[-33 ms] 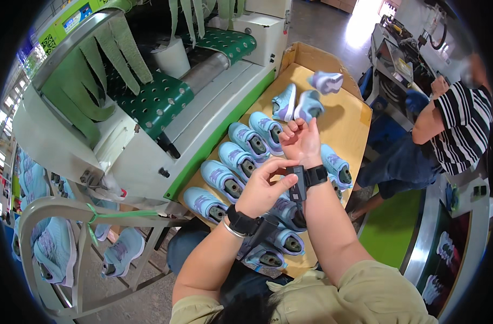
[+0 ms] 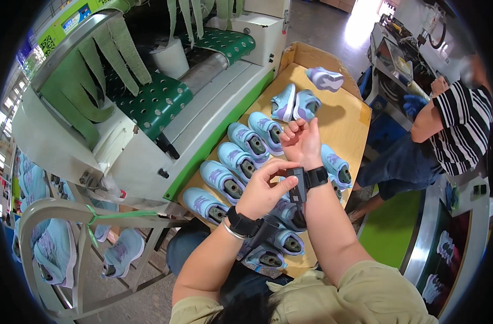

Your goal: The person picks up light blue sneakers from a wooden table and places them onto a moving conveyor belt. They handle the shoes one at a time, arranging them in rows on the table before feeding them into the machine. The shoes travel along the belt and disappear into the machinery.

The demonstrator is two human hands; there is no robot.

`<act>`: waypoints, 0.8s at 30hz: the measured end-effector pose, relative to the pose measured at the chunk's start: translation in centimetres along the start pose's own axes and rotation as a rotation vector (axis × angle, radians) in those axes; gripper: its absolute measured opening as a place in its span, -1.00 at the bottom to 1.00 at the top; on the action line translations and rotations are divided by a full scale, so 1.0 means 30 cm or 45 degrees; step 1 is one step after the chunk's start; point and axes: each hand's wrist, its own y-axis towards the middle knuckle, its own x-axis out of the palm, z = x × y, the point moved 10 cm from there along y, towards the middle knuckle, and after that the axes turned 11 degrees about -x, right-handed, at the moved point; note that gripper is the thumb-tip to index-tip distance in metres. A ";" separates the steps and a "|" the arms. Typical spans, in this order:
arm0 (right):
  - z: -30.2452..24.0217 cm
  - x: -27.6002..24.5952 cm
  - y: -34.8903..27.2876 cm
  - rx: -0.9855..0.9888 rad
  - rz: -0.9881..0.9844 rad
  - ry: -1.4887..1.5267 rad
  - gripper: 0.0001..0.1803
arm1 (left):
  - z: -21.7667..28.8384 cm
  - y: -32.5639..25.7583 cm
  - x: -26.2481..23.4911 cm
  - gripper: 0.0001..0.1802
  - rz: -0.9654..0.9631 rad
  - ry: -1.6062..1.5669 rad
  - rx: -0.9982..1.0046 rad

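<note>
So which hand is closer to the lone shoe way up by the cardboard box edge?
Right. The right hand is raised just below the lone shoe; the left hand is lower, fingering the right wrist's black strap.

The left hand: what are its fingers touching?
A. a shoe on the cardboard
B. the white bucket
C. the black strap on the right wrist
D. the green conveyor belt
C: the left hand has its fingers at the black strap around the wrist of the raised right hand, above the shoes and clear of them.
</note>
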 end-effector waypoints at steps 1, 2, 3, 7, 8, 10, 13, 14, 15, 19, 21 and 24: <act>-0.016 0.004 -0.008 -0.043 -0.002 -0.025 -0.37 | -0.002 -0.008 0.004 -0.64 0.009 0.036 0.002; -0.035 0.008 -0.016 -0.086 -0.003 -0.049 -0.37 | -0.011 -0.006 0.012 -0.66 -0.015 -0.007 -0.009; -0.053 0.012 -0.024 -0.129 -0.004 -0.074 -0.37 | -0.016 -0.004 0.015 -0.66 -0.021 -0.029 -0.023; -0.049 -0.005 -0.040 -0.085 -0.029 -0.039 -0.38 | -0.033 0.006 0.026 -0.68 -0.017 -0.010 -0.035; -0.051 -0.011 -0.040 -0.088 -0.032 -0.039 -0.39 | -0.038 0.007 0.025 -0.68 -0.006 0.019 -0.029; -0.051 -0.019 -0.033 -0.087 -0.029 -0.037 -0.39 | -0.043 0.014 0.029 -0.69 -0.018 -0.027 -0.035; -0.063 -0.029 -0.022 -0.100 -0.007 -0.064 -0.39 | -0.032 0.019 0.030 -0.71 -0.024 -0.072 -0.041; -0.066 -0.035 -0.015 -0.099 0.004 -0.061 -0.39 | -0.040 0.020 0.029 -0.65 -0.052 -0.023 -0.073; -0.069 -0.041 -0.010 -0.098 0.026 -0.078 -0.38 | -0.049 0.020 0.027 -0.59 -0.079 0.025 -0.104; -0.046 0.010 0.008 -0.059 0.012 -0.116 -0.40 | -0.020 0.019 -0.024 -0.17 -0.226 -0.446 -0.064; -0.060 0.063 0.005 -0.086 -0.056 -0.121 -0.41 | 0.030 0.000 -0.103 0.06 -0.268 -1.163 -0.065; -0.069 0.126 -0.033 -0.127 -0.152 -0.282 -0.46 | 0.152 -0.039 -0.220 0.14 -0.276 -1.360 0.182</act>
